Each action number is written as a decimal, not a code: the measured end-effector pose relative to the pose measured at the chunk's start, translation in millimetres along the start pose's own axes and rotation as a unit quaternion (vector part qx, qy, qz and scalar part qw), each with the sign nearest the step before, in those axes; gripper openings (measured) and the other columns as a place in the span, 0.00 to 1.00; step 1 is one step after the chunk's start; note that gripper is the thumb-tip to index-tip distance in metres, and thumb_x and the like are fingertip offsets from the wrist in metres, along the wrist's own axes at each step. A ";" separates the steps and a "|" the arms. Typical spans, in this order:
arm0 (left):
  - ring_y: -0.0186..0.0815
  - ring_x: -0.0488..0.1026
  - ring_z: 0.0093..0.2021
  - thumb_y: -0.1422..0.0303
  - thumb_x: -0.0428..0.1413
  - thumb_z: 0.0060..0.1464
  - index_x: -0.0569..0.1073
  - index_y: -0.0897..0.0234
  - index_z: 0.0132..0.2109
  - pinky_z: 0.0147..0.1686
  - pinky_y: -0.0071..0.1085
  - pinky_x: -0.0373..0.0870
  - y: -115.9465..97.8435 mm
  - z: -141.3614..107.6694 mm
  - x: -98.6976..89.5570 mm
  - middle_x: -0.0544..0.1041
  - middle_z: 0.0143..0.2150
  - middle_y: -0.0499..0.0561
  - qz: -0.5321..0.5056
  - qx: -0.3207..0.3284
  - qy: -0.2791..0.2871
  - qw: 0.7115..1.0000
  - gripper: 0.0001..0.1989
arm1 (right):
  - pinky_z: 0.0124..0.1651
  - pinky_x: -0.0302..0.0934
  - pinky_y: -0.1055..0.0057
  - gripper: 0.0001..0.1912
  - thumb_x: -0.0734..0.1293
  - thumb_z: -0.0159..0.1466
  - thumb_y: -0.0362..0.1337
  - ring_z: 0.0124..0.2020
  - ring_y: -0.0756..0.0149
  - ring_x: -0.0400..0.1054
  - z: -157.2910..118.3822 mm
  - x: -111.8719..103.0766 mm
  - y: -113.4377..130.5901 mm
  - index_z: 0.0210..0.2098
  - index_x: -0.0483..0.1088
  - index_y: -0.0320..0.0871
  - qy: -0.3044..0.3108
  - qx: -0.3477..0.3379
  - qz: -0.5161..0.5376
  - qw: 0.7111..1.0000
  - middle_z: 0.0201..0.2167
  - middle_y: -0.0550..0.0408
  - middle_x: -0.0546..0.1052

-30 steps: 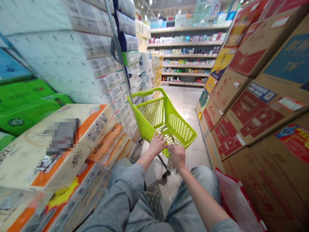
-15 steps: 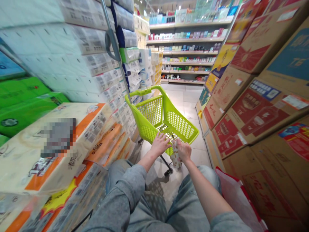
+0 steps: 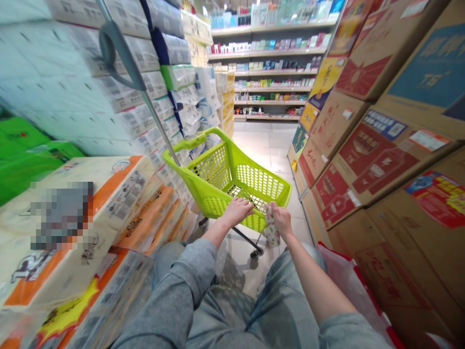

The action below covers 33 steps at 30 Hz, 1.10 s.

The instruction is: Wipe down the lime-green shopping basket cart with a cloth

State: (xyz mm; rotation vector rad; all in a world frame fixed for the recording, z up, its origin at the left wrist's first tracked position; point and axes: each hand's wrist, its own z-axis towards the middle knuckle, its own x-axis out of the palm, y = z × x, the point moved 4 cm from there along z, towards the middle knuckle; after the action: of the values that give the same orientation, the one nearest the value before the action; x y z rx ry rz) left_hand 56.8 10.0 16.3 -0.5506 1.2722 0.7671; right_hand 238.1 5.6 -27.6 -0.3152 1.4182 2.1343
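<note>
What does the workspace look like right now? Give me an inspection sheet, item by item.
Surface: pale tiled aisle floor.
Job's things: lime green basket trolley, seemingly empty; small patterned cloth.
Clutter: red-and-white bag by the right leg.
Grippers: left hand rests on the trolley's near rim; right hand grips the cloth at the rim.
Cables: nothing seen.
Surroundings: stacked tissue packs on the left, cardboard cartons on the right, stocked shelves ahead.

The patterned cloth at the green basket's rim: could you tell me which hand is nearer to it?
Right. The right hand grips the cloth; the left hand rests on the basket rim beside it.
</note>
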 end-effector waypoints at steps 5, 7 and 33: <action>0.36 0.67 0.40 0.56 0.44 0.61 0.71 0.59 0.39 0.41 0.34 0.55 -1.2 4.6 4.0 0.74 0.37 0.49 -0.011 -0.012 0.004 1.000 0.16 | 0.37 0.60 0.70 0.30 0.51 0.63 0.57 0.32 0.66 0.68 -27.2 -4.6 -3.9 0.36 0.70 0.38 -0.225 0.178 0.216 0.933 0.30 0.52 0.75; 0.36 0.67 0.40 0.55 0.44 0.61 0.71 0.59 0.39 0.41 0.34 0.55 -2.0 5.4 3.7 0.73 0.37 0.49 -0.014 -0.013 0.002 1.000 0.16 | 0.39 0.61 0.70 0.28 0.51 0.62 0.56 0.35 0.66 0.69 -44.8 -5.4 -10.0 0.39 0.68 0.39 -0.321 0.219 0.236 0.890 0.33 0.52 0.75; 0.37 0.66 0.41 0.57 0.42 0.62 0.70 0.60 0.39 0.43 0.36 0.55 -6.8 6.5 1.3 0.73 0.38 0.50 -0.002 -0.028 -0.022 0.999 0.16 | 0.24 0.60 0.69 0.15 0.65 0.48 0.48 0.21 0.66 0.65 -99.8 67.8 -68.1 0.24 0.64 0.42 -0.224 0.333 0.248 0.882 0.19 0.55 0.71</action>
State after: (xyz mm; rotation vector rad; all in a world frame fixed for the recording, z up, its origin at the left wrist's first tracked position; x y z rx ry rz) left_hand 66.2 10.7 16.2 -0.5789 1.2112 0.8093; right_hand 210.4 -43.4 -154.1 0.8284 1.9462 1.7272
